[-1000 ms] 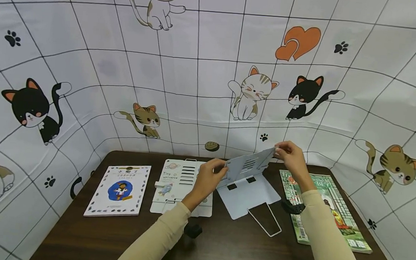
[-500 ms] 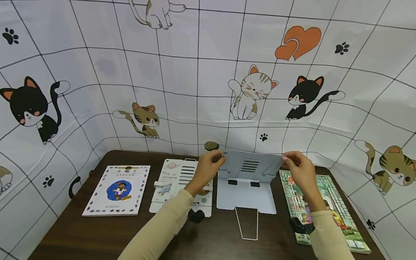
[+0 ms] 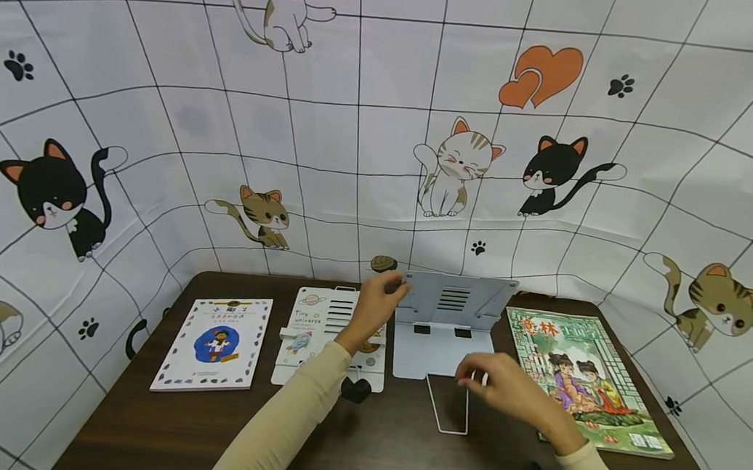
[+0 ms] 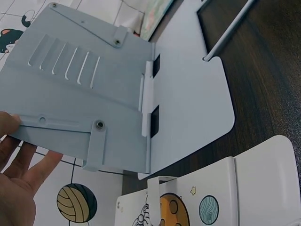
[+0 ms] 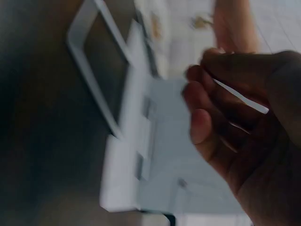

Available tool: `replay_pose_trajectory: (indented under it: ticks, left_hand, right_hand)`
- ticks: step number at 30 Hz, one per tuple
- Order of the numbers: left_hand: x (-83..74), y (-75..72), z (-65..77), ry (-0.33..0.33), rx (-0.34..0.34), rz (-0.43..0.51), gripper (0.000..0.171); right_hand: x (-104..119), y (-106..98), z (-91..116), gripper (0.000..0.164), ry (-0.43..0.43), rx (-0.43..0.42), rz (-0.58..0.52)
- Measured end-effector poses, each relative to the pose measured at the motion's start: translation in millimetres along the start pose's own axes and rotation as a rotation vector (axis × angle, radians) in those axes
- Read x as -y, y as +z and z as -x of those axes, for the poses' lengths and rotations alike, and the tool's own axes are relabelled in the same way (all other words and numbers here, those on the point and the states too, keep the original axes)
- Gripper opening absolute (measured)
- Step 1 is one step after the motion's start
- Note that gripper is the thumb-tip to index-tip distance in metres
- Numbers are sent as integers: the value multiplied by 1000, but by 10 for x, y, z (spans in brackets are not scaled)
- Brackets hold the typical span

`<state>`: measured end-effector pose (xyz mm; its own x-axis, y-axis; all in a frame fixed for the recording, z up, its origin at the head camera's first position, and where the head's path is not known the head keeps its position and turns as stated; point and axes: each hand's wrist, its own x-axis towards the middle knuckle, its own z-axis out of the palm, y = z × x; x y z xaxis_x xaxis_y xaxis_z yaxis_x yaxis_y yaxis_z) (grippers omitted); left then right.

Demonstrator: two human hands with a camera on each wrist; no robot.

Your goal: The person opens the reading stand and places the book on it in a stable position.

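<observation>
A pale blue-grey metal book stand has its base on the table and its slotted back plate raised on two hinges. My left hand pinches that plate's upper left corner, thumb on one face and fingers behind, as the left wrist view shows. Toward me from the base extends a white wire leg, lying over the tabletop. My right hand hovers over the base's front edge beside this leg, fingers loosely curled with nothing between them. In the right wrist view the right hand is dark and partly blurred.
Left of the stand lies a white printed "Tiny universe" book stand. A white booklet with a blue circle is farther left. At right rests a green illustrated magazine. A cat-patterned cloth hangs behind the table.
The book stand has turned to face me squarely. My right hand has let go of the plate's upper right corner and come down toward the wire leg; my left hand keeps its pinch.
</observation>
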<state>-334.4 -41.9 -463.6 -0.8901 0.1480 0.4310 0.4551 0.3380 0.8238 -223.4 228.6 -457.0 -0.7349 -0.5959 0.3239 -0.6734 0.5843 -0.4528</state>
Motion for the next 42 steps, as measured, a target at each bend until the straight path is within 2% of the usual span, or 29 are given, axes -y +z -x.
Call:
replay_pose_trajectory:
  ticks: [4,6,8,17,23,29,35,42]
  left_hand:
    - [15,-3,-9,11,-6,1,21]
    - [13,-8,-10,11,-10,7,21]
    - [12,-12,-12,10,-14,12,22]
    - [2,-26,-20,-13,-5,9,23]
    - [3,-22,5,-14,0,12,20]
    - [16,-8,8,3,6,6,21]
    - [23,-5,12,8,13,3,23]
    - [18,-12,15,7,17,-20,20]
  right_hand:
    - [34,282,96,12,-20,235,-7]
    - [22,390,128,14,-7,298,13]
    - [9,466,147,16,-4,322,38]
    - [-20,565,150,22,43,342,93]
    - [16,555,151,24,38,358,112]
    - [77,440,113,24,34,338,126]
    - [134,249,34,22,46,307,87]
    - [98,78,-54,24,64,216,77]
